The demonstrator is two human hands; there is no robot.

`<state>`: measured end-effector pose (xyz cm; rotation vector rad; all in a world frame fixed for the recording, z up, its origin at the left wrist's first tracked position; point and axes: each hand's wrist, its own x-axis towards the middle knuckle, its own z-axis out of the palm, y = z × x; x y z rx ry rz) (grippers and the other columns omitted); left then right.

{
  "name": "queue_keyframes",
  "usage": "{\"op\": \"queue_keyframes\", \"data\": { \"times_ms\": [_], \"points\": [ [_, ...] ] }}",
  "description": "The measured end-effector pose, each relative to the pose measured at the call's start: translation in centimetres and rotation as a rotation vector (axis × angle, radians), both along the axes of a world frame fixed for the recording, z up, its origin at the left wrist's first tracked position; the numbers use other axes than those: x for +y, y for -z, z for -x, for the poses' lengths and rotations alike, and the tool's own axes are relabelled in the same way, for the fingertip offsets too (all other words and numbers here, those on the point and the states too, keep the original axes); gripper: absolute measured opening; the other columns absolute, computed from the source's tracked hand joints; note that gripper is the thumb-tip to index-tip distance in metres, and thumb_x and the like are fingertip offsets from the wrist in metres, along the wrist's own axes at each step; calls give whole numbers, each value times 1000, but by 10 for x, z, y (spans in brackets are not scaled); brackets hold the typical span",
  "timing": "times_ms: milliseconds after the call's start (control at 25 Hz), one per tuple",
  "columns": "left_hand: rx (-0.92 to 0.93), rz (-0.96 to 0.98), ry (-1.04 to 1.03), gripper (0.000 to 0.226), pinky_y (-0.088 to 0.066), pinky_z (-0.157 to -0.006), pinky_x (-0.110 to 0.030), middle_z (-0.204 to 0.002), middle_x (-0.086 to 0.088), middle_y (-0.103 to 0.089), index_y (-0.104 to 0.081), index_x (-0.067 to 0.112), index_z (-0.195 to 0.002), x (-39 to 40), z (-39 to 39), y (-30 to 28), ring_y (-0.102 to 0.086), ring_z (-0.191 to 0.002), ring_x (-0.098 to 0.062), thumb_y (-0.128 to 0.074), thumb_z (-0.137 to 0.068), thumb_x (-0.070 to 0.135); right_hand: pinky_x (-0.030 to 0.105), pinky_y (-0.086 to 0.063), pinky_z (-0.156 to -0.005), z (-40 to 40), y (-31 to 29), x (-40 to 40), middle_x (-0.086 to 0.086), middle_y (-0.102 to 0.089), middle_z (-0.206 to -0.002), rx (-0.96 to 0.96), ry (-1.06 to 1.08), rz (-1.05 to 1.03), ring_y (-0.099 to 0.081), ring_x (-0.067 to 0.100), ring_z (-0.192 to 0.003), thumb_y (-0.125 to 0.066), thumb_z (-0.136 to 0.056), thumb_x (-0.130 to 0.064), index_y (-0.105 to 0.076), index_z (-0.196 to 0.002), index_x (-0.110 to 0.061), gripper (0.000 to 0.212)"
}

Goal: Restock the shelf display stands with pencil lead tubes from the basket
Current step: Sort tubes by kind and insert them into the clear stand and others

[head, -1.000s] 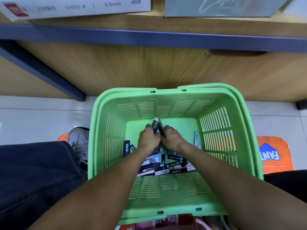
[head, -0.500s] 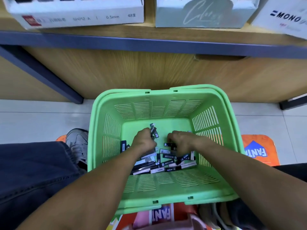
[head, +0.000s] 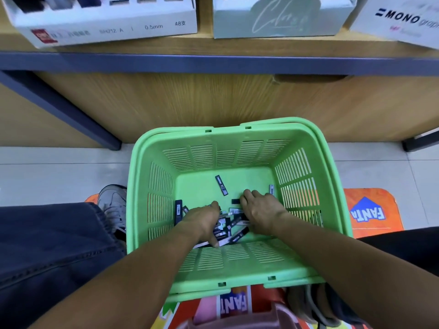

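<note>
Both hands are inside the green basket (head: 240, 265), which sits on the floor below the shelf (head: 213, 62). A second ago the hands were pressed together near the middle of the basket, jointly holding a small upright bundle of pencil lead tubes; half a second ago they had begun to separate. Now the hands are apart. The left hand (head: 202, 220) lies palm-down over the near-left part of the tube pile (head: 228, 226), fingers spread into it; whether it grips any tube cannot be told. The right hand (head: 260, 208) rests over the right side of the pile with its fingers curled downward, and its hold is likewise hidden. One loose tube (head: 221, 185) now lies alone on the basket floor beyond the hands, and another (head: 178, 208) leans against the left wall. The display stands (head: 104, 20) on the shelf have also come further into view at the top. Judgement: no bundle is visibly held, so gathering has to restart before any lift to the stands.
</note>
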<state>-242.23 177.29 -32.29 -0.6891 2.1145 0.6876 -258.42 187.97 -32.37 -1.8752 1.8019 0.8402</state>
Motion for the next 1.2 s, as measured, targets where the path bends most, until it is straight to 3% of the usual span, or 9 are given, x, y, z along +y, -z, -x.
{"op": "queue_keyframes", "data": {
  "times_ms": [120,240,360,520,720,800,920,1080,1200],
  "points": [
    [49,113,-18,62,-47,-66,-32,-88,-3,-58,-40,8,-126,-5,2,-4,-61,-80,-24,-82,-80,17,40,-47,-77,2,-2,-7,13,-45,-121,-11,70,40,-48,25,-104,-61,-92,-47,-38,-135,-7,62],
    [74,227,-79,58,-47,-63,-32,-85,-2,-59,-42,6,-125,-5,4,-2,-60,-74,-23,-79,-83,19,46,-47,-91,-5,2,-10,14,-43,-124,-20,112,30,-45,29,-111,-62,-87,-64,-37,-135,-7,78],
    [73,269,-139,71,-51,-63,-33,-86,-6,-62,-33,0,-134,-5,7,-1,-62,-74,-24,-78,-85,24,44,-47,-88,-9,3,-13,14,-42,-123,-8,127,23,-45,28,-110,-65,-84,-65,-36,-134,-7,81],
    [-44,278,-163,66,-51,-72,-30,-103,-8,-52,-47,4,-126,-10,3,-1,-57,-85,-21,-82,-80,37,37,-52,-74,-11,5,-9,13,-41,-119,-13,140,5,-47,26,-101,-68,-89,-31,-36,-135,-8,61],
    [-23,263,-211,70,-54,-78,-29,-117,-11,-42,-47,8,-124,-11,1,4,-56,-86,-20,-85,-75,40,32,-46,-65,-16,6,-15,15,-39,-122,-19,190,-79,-47,28,-105,-76,-79,-60,-30,-137,-6,92],
    [-20,295,-185,69,-55,-82,-33,-112,-9,-51,-49,9,-122,-10,2,6,-57,-96,-22,-83,-74,46,31,-52,-72,-18,6,-16,17,-38,-123,-27,215,-90,-48,29,-105,-73,-84,-51,-30,-137,-3,83],
    [0,314,-201,63,-50,-93,-38,-107,-5,-56,-52,12,-114,-6,3,10,-50,-109,-24,-81,-74,51,33,-59,-78,-21,7,-17,21,-40,-121,-64,308,-48,-55,28,-95,-52,-98,-15,-34,-136,0,45],
    [92,257,-350,49,-54,-84,-37,-96,-1,-55,-54,12,-116,-2,7,12,-59,-87,-21,-79,-81,36,28,-51,-62,-25,8,-21,22,-46,-116,-88,364,-48,-55,25,-77,-49,-99,-7,-37,-133,1,38],
    [166,229,-392,45,-58,-78,-35,-99,-4,-56,-54,9,-119,2,14,14,-62,-82,-23,-78,-82,20,26,-50,-60,-26,13,-21,21,-44,-116,-123,428,-45,-50,24,-71,-48,-98,-4,-36,-134,2,39]
  ]
}}
